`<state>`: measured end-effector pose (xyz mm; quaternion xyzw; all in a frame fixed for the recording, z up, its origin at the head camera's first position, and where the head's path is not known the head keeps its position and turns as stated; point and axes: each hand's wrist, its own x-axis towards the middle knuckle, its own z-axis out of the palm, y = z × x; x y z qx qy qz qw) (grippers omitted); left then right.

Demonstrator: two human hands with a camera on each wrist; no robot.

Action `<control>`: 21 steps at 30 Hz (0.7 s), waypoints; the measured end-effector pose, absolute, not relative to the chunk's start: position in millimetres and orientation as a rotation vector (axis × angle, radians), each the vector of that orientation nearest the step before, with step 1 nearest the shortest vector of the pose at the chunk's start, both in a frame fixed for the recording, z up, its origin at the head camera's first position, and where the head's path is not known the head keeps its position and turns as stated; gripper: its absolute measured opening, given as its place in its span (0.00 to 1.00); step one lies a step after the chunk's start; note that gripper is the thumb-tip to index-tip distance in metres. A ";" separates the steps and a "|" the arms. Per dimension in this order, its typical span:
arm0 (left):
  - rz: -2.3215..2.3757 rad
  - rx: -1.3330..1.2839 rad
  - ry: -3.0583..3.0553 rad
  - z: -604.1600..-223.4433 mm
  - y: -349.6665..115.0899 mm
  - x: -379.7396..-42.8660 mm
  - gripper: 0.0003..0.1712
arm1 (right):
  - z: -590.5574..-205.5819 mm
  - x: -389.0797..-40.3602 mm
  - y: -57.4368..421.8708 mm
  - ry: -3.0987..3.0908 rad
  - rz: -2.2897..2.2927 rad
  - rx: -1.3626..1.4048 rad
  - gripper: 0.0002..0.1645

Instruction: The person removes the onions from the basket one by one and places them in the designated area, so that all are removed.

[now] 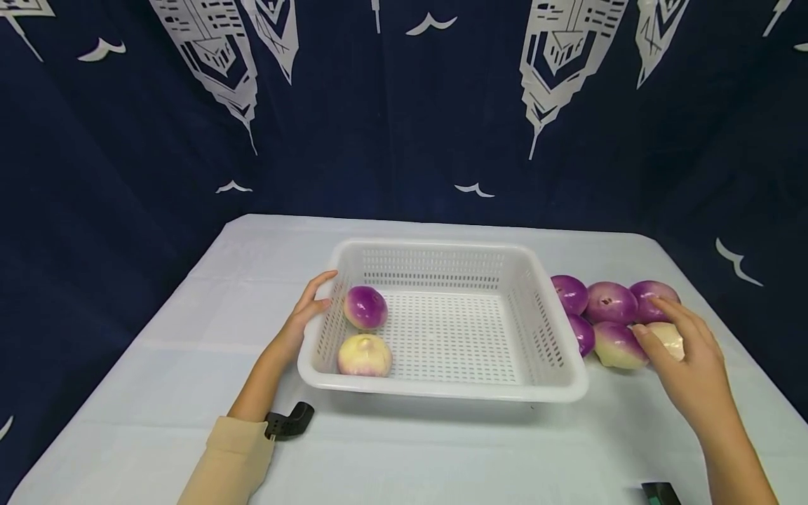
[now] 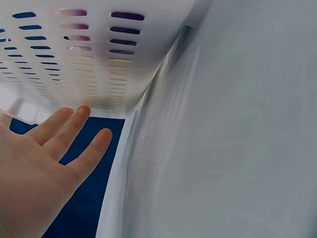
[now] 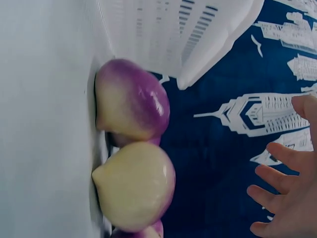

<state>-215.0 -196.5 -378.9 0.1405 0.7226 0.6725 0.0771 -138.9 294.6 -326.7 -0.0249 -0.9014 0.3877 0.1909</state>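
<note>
A white plastic basket (image 1: pixel 442 391) with slotted walls stands on the table. Inside it at the left are a purple turnip (image 1: pixel 366 307) and a turnip with its cream side up (image 1: pixel 365 355). My left hand (image 1: pixel 303 315) rests at the basket's left rim; in the left wrist view its extended fingers (image 2: pixel 94 148) lie near the slotted outer wall. Right of the basket, my right hand (image 1: pixel 688 358) hovers over the turnip group, fingers spread and holding nothing. Closest to it are a cream turnip (image 1: pixel 669 338), partly covered by the hand, and a two-tone turnip (image 1: pixel 621 345).
More purple turnips (image 1: pixel 611 302) crowd against the basket's right side, some partly hidden by its wall. A white cloth covers the table (image 1: pixel 158 393). Behind hangs a dark blue curtain (image 1: pixel 391 119) with white prints. A small black object (image 1: pixel 660 493) lies at the front right.
</note>
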 end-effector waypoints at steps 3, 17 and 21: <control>2.006 0.422 2.175 -379.1 -196.5 -215.1 0.33 | -326.1 -139.6 287.4 -2.541 1.109 -0.003 0.33; 2.003 0.427 2.179 -383.5 -196.3 -214.9 0.34 | -323.9 -148.1 247.5 -2.509 1.148 0.326 0.31; 2.002 0.419 2.189 -381.2 -196.6 -215.6 0.33 | -315.7 -149.6 232.8 -2.514 1.127 0.356 0.33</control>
